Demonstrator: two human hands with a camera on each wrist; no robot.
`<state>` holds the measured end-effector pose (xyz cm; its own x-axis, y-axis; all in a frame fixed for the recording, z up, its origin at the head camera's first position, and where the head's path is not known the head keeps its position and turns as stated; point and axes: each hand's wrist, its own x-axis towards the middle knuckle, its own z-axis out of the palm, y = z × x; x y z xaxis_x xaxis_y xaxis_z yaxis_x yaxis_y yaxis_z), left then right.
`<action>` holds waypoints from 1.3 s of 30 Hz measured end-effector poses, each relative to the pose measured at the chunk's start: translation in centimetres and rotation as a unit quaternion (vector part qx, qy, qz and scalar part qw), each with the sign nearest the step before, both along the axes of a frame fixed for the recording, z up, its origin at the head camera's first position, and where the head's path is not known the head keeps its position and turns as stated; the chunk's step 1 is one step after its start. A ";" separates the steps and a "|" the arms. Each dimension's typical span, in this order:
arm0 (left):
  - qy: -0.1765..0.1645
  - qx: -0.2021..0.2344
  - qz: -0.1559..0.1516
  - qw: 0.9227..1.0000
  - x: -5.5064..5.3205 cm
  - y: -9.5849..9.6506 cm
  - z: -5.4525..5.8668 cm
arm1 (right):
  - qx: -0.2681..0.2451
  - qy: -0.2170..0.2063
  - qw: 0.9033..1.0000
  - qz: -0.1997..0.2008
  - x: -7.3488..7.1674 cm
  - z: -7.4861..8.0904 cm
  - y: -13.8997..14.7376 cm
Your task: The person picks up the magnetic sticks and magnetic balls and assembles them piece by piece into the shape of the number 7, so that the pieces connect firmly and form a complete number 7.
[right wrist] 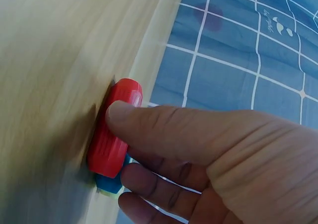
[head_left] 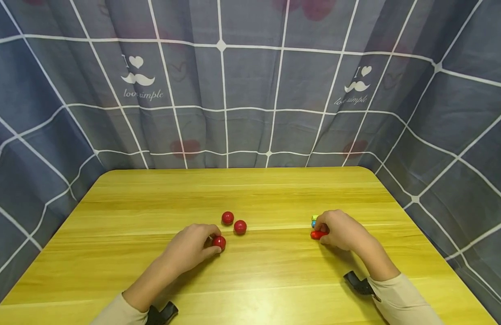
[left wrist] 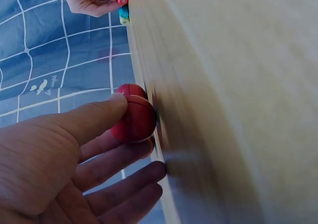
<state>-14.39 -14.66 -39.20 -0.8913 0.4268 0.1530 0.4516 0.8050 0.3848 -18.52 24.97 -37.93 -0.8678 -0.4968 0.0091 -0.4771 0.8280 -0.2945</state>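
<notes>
My left hand (head_left: 190,247) pinches a glossy red ball (head_left: 219,243) between thumb and fingers, low over the wooden table. In the left wrist view, the thumb lies on the near side of this ball (left wrist: 135,119), which has a thin seam line. Two more red balls, one (head_left: 227,218) farther back and one (head_left: 240,227) to the right, lie just beyond it. On the right, my right hand (head_left: 343,230) pinches a small red ribbed cylinder (right wrist: 110,134) with tapered ends. Behind that lie a blue piece (head_left: 313,224) and a yellow-green piece (head_left: 315,217), both partly hidden.
The light wooden table (head_left: 274,280) has rounded far corners. A grey-blue curtain (head_left: 250,90) with white grid lines hangs behind it and along both sides. Black wrist-camera mounts (head_left: 358,283) sit at both sleeve cuffs.
</notes>
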 end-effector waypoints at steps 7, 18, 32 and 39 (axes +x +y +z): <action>-0.009 -0.013 0.000 1.000 0.4 0.0 0.0 | 0.022 0.000 1.000 0.020 0.3 -0.1 -0.8; -0.006 -0.001 -0.010 1.000 0.6 0.1 0.1 | 0.033 0.023 0.999 0.026 1.2 0.6 -2.7; -0.010 0.003 -0.017 1.000 0.3 0.2 0.2 | 0.022 0.039 0.998 0.048 1.6 0.5 -5.7; -0.015 0.005 -0.022 1.000 0.3 0.4 0.2 | 0.021 0.041 0.997 0.059 1.7 0.7 -7.0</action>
